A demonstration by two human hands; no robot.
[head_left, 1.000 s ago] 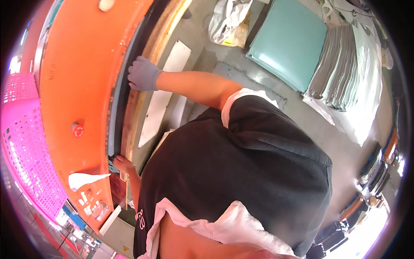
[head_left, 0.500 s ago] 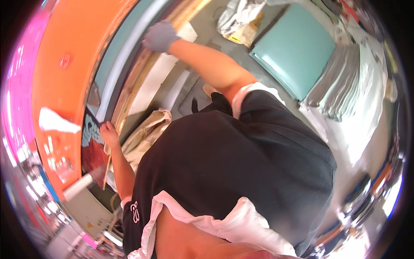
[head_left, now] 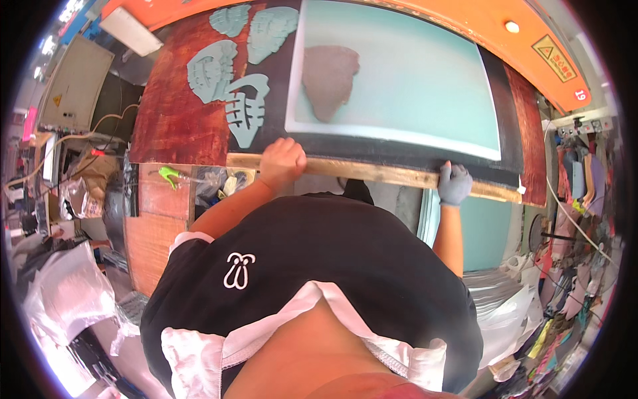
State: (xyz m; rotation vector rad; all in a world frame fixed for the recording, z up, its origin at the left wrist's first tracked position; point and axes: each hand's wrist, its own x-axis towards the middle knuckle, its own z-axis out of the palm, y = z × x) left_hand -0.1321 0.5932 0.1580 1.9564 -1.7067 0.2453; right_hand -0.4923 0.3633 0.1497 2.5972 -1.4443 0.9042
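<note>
My bare left hand [head_left: 282, 161] is closed over the front edge of a black board [head_left: 385, 146], at its wooden rail [head_left: 372, 171]. Further right along that rail, my right hand [head_left: 455, 184] in a grey glove grips it too. A pale teal sheet [head_left: 412, 86] with white borders lies on the board, and a brownish patch [head_left: 329, 76] shows near its left side. Left of the sheet are several teal cut pieces with slits, among them a curved one [head_left: 247, 110]. They rest partly on the board and partly on a red-brown surface [head_left: 176, 113].
An orange machine beam [head_left: 458, 20] with a yellow warning label spans the far side. Teal sheets [head_left: 482, 229] are stacked below the rail at right. A reddish wooden panel [head_left: 156, 233] and a green-handled tool [head_left: 169, 176] lie at left. Coloured scraps [head_left: 578, 179] hang far right.
My view has swung round from a tilted angle to facing the board squarely. Both hands are still at the rail, and the cut pieces and whole teal sheet have come into sight.
</note>
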